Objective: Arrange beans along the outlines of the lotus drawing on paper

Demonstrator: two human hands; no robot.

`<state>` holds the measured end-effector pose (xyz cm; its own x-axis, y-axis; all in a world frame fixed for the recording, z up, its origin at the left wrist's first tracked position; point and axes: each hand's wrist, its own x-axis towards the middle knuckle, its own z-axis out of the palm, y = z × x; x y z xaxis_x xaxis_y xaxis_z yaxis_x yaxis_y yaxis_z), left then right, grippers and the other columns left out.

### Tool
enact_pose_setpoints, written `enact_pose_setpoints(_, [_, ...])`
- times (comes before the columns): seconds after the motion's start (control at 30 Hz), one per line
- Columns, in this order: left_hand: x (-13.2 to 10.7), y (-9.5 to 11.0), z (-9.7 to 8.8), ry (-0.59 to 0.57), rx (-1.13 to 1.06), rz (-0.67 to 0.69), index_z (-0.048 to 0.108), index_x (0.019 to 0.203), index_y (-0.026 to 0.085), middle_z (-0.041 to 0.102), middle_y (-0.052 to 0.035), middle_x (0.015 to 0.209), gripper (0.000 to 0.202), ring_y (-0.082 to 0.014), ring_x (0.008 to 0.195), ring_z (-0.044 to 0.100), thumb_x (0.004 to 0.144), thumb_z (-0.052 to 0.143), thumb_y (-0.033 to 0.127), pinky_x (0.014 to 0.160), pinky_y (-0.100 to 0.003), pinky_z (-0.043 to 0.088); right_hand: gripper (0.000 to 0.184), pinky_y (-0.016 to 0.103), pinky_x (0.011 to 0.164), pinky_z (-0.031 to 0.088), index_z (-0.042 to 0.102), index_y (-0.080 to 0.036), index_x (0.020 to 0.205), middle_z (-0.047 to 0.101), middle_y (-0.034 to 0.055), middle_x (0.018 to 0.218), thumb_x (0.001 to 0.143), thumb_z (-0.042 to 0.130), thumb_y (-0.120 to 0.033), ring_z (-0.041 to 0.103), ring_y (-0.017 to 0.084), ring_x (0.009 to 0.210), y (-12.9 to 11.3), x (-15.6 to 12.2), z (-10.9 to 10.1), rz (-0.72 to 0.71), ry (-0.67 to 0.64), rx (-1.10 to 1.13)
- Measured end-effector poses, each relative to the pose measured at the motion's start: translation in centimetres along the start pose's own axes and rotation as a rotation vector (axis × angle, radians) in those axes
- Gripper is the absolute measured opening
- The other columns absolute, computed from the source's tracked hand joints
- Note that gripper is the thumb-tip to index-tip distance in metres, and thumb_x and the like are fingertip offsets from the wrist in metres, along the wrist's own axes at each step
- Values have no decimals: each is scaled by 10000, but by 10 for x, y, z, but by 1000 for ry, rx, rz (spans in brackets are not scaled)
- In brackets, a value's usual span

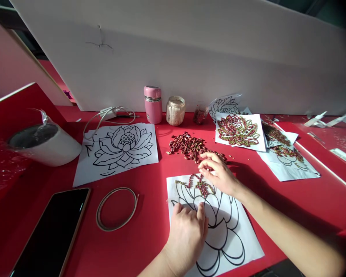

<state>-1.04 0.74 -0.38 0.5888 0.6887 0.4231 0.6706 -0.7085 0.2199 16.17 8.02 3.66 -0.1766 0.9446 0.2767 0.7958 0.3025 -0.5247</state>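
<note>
A white sheet with a black lotus outline (219, 234) lies on the red table (150, 246) in front of me. Red beans fill a small patch near its top (201, 185). My left hand (187, 234) rests on the sheet's left side, fingers curled and pressed down. My right hand (217, 173) hovers at the sheet's top edge, fingers pinched together at the near end of a loose pile of red beans (188, 145). What the pinch holds is too small to name.
A blank lotus sheet (118, 148) lies at left, bean-covered lotus sheets (238, 130) at right. A pink flask (153, 104), two jars (175, 110), a charger cable (109, 114), a tape ring (117, 207), a dark phone (52, 231) and a white roll (44, 144) stand around.
</note>
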Motion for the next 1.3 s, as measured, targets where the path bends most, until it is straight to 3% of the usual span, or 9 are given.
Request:
enact_pose_setpoints(0.17, [-1,-1,4,48,4,8,559,1001,117,511,18,509,243,-135,465,450,776,490,176,557,-311,310,128,350,850,423,575,-203,826,552,73,1007,795,464,-259,521,185,981,24,12,-13,85,177,-18])
enact_pose_setpoints(0.37, [-4,-4,8,38,-5,30,533,1040,113,510,16,531,268,-136,482,458,789,468,183,560,-313,326,159,244,602,461,572,-201,867,603,30,843,786,442,-244,570,113,655,48,32,-8,230,131,-66])
enact_pose_setpoints(0.6, [-3,-6,8,47,7,58,524,1048,102,511,6,531,283,-137,487,471,782,466,178,559,-303,332,143,222,514,362,611,-223,715,554,9,781,762,476,-237,513,101,607,33,46,1,241,8,-276])
enact_pose_setpoints(0.8, [-3,-6,8,35,6,51,530,1047,95,518,5,539,289,-142,493,474,776,475,178,557,-312,330,153,227,510,324,613,-233,688,537,7,749,766,483,-221,501,105,611,26,53,1,240,-85,-398])
enact_pose_setpoints(1.03, [-3,-3,5,14,7,13,543,1037,114,519,8,533,270,-137,486,462,782,478,176,556,-310,321,158,237,506,307,570,-217,680,535,24,754,781,449,-227,502,120,625,30,56,3,257,-93,-410])
enact_pose_setpoints(1.2, [-1,-1,0,-15,12,9,552,1027,119,514,8,527,261,-140,482,463,786,478,186,552,-310,318,142,235,563,374,525,-210,798,561,21,799,823,392,-253,521,121,669,18,37,-5,274,-35,-332])
enact_pose_setpoints(1.3, [1,-1,-2,-39,0,13,548,1032,117,521,6,535,261,-138,494,473,796,475,200,556,-306,311,145,248,630,413,513,-205,783,557,24,795,831,391,-267,528,130,721,0,12,-6,194,-19,-198])
